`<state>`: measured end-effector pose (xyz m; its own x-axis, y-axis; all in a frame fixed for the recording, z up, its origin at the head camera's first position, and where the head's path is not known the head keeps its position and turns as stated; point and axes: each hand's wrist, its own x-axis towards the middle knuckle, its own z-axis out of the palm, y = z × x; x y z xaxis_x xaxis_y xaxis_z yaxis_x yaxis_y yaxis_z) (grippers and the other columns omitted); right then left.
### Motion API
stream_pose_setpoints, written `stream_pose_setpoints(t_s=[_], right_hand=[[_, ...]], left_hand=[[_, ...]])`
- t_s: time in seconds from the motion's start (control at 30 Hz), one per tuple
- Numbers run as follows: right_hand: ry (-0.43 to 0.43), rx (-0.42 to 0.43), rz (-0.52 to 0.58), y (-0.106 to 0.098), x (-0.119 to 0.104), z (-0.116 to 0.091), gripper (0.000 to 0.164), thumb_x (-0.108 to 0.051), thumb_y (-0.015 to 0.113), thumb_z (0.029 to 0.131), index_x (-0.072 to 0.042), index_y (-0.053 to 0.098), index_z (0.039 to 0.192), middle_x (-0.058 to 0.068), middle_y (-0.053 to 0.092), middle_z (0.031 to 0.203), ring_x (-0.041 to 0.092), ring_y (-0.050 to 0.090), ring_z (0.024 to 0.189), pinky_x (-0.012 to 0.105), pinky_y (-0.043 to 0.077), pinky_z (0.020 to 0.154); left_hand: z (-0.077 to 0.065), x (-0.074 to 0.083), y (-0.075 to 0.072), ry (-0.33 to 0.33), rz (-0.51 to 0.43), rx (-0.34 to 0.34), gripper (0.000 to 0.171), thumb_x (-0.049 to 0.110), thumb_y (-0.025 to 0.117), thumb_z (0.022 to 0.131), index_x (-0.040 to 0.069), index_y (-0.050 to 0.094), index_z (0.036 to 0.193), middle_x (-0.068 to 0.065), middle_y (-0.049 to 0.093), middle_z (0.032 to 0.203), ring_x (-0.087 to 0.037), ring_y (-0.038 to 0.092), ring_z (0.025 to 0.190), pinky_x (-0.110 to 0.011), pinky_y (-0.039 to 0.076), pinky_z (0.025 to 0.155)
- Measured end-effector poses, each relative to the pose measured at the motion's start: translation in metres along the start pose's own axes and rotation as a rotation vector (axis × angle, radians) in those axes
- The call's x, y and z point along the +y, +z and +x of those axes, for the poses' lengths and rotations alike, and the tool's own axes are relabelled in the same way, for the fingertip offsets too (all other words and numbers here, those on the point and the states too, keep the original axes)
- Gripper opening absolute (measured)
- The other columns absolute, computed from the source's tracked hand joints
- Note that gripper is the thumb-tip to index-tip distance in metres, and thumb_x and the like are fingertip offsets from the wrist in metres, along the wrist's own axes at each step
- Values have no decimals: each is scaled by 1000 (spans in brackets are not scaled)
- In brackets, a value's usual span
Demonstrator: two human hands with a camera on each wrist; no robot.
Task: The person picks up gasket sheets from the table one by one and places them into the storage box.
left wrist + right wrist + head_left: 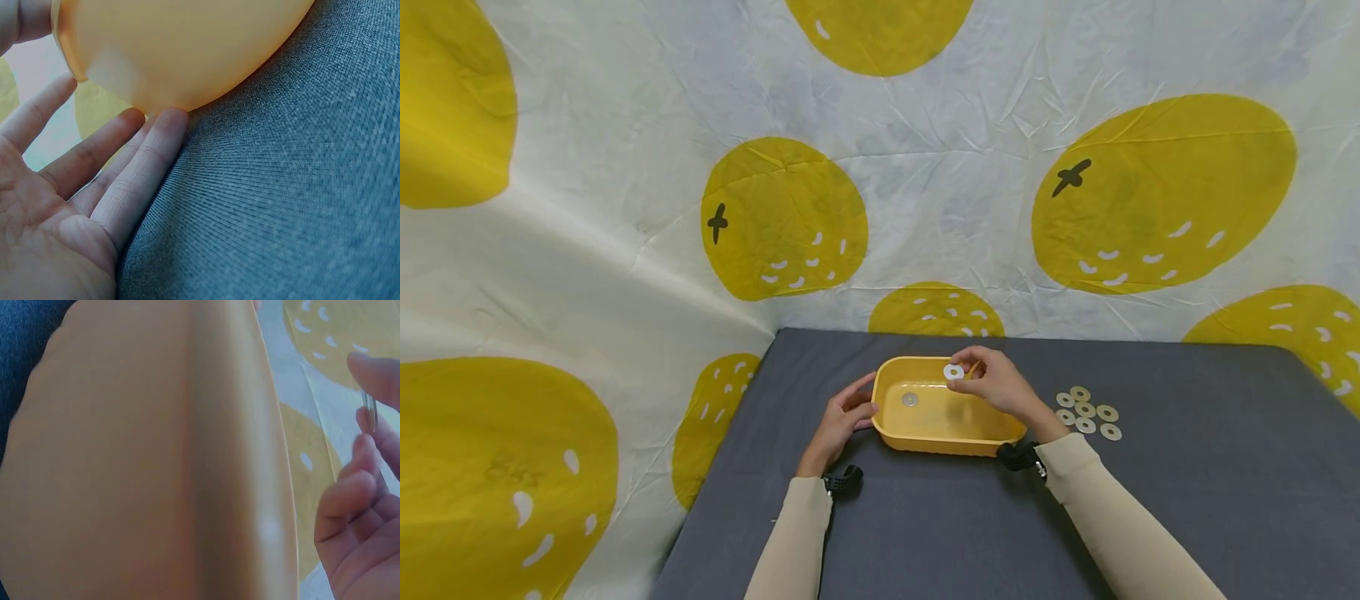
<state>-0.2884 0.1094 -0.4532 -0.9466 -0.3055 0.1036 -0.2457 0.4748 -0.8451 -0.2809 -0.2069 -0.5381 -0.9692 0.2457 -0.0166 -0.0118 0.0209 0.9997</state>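
Observation:
A yellow plastic tray [955, 446] sits on the dark cloth. My left hand [844, 418] grips its left end, with the thumb at the rim and the fingers [128, 187] against the outer wall. Over the tray's far side, my right hand [996, 383] pinches a flat metal washer [953, 372] between thumb and fingertips. In the right wrist view that washer [370, 411] shows edge-on, above the tray's rim. Another washer [910, 400] lies on the tray floor toward the left. The right hand and wrist hide part of the tray's right end.
Several loose washers [1085, 409] lie grouped on the dark tablecloth [1210, 467], right of the tray. A white curtain [940, 208] with big yellow fruit shapes hangs behind the table and along its left side. Each wrist wears a black camera strap [844, 481].

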Motion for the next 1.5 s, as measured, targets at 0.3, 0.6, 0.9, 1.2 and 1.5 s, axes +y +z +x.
stream_pose_setpoints(t_s=[0.3,0.6,0.9,1.2,1.5], right_hand=[[-35,55,-20,15,-2,4,30,-17,81,88,-5,71,115,8,57,91,20,45,70,26,38,60],[-23,60,-74,25,-3,7,30,-19,80,89,-10,70,115,4,58,88,19,46,70,28,39,62],[11,52,-132,34,-5,10,28,-20,80,90,-10,68,113,4,57,87,18,46,67,27,37,58],[69,0,-197,43,2,18,29,-18,81,87,-8,69,113,6,57,80,17,46,60,28,38,57],[112,-15,-207,52,5,22,30,-19,83,86,-9,70,111,4,58,77,17,49,60,28,40,57]], left_hand=[[0,1,2,-6,-1,10,57,19,71,96,34,54,148,-17,64,137,-34,68,117,-34,62,89],[1,1,2,-2,-14,2,58,19,72,96,32,53,149,-17,63,138,-31,69,116,-32,62,88],[2,0,1,14,-17,-8,60,18,71,96,29,51,151,-19,62,140,-29,70,114,-32,62,87],[1,2,1,10,2,4,58,17,70,96,32,53,150,-18,63,139,-34,68,118,-33,62,88],[0,2,0,-3,6,9,57,18,71,96,33,54,149,-16,63,139,-36,67,120,-34,62,90]])
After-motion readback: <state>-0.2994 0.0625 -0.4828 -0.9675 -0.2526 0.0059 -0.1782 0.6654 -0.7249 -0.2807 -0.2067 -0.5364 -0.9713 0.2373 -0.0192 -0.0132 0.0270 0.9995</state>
